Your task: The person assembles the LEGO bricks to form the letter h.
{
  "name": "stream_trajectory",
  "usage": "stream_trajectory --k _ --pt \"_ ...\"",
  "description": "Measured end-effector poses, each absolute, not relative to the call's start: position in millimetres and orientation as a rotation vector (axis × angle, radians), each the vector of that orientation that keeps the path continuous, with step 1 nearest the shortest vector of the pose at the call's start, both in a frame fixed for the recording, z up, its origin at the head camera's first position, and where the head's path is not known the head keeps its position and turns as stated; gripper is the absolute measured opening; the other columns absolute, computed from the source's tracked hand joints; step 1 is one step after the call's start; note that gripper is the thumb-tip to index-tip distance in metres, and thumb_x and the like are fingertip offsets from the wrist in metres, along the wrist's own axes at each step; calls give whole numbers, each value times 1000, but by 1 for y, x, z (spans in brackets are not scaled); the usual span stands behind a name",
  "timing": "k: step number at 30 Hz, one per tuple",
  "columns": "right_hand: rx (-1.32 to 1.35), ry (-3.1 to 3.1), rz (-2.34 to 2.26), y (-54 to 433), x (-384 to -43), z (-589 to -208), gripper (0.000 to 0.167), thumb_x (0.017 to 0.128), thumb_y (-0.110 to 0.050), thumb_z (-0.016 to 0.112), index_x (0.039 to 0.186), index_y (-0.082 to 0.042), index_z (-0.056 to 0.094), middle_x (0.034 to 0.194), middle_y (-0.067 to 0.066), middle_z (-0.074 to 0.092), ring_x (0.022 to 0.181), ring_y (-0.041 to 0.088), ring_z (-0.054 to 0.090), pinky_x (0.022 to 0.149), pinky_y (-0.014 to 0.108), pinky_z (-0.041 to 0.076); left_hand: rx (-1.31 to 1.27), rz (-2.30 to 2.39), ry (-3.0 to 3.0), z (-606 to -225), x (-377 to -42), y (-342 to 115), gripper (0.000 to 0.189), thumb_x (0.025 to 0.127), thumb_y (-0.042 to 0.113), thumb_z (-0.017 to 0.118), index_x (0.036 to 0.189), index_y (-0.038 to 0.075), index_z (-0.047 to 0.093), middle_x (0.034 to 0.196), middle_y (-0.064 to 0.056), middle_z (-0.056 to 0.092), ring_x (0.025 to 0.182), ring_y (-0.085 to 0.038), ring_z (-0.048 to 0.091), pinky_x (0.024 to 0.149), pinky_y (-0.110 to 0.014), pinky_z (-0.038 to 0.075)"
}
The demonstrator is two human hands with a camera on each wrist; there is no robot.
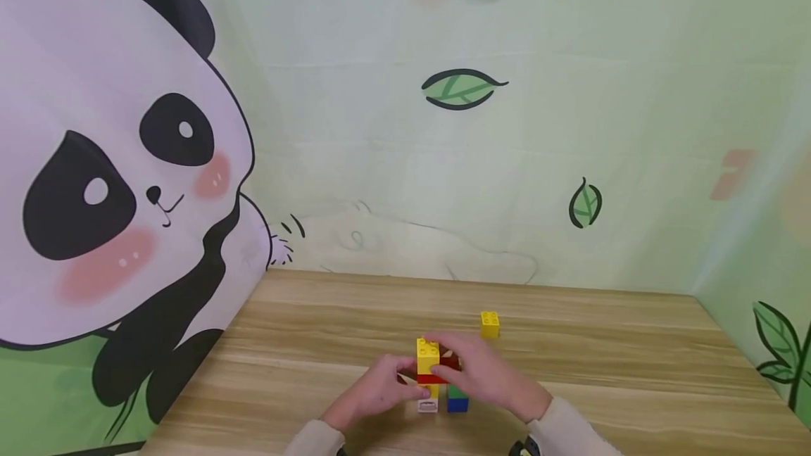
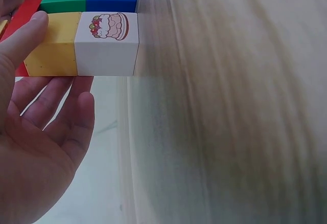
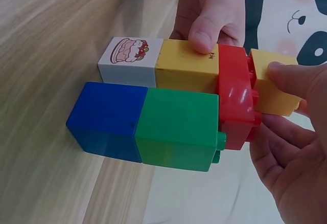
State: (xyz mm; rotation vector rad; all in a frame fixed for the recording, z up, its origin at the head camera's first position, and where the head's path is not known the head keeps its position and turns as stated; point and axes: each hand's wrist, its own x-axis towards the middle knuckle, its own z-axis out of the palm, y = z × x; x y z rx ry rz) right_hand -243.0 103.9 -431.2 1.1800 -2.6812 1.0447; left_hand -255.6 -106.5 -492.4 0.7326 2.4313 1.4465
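A small tower of toy building bricks stands in front of me. At its base is a white brick (image 2: 107,55) with a cake picture, and a lower yellow brick (image 3: 176,63) sits on that. A long red brick (image 3: 235,91) lies across the top, its studs partly showing. My right hand (image 1: 484,371) pinches an upper yellow brick (image 1: 427,357) at the red brick's studs, thumb on one face. My left hand (image 1: 383,385) grips the lower yellow brick between thumb and fingers. Close beside the tower, a green brick (image 3: 179,127) is stacked on a blue brick (image 3: 104,121).
Another yellow brick (image 1: 490,326) stands alone on the wooden table (image 1: 602,357), farther back and slightly right of my hands. Behind the table hangs a pale green backdrop (image 1: 355,125) with a large panda and leaves printed on it.
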Motion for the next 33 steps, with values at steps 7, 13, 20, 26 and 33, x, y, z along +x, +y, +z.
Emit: stream_trajectory --k 7,13,20,26,33 --pt "1162 -2693 996 105 -242 -433 43 91 -19 65 132 -10 53 123 3 61 93 6 59 79 18 49 751 1449 2443 -493 -255 -106 23 83 21 74 104 14 70 95 7 69 89 -9 61 74 -23 50" --pt "1171 -2644 900 105 -241 -434 44 90 -18 66 131 -8 54 126 6 60 105 15 60 84 24 49 743 1443 2446 -492 -254 -105 25 83 21 74 106 14 70 94 7 68 88 -9 60 74 -24 50" --pt "1197 -2626 797 105 -240 -433 47 90 -19 66 133 -7 54 126 9 59 107 19 60 85 26 49 761 1434 2447 -491 -255 -106 23 83 21 74 105 13 69 95 7 68 89 -8 60 74 -23 50" --pt "1189 -2673 834 105 -241 -432 46 91 -19 65 134 -9 53 123 8 60 102 16 61 83 23 50 767 1434 2447 -492 -255 -106 21 83 21 74 102 12 69 94 6 68 87 -8 60 74 -23 50" --pt "1168 -2695 853 105 -241 -431 47 90 -20 66 134 -10 53 123 9 61 101 16 61 82 23 50 768 1427 2454 -492 -256 -105 22 83 21 74 102 12 69 94 6 68 87 -8 60 74 -23 50"
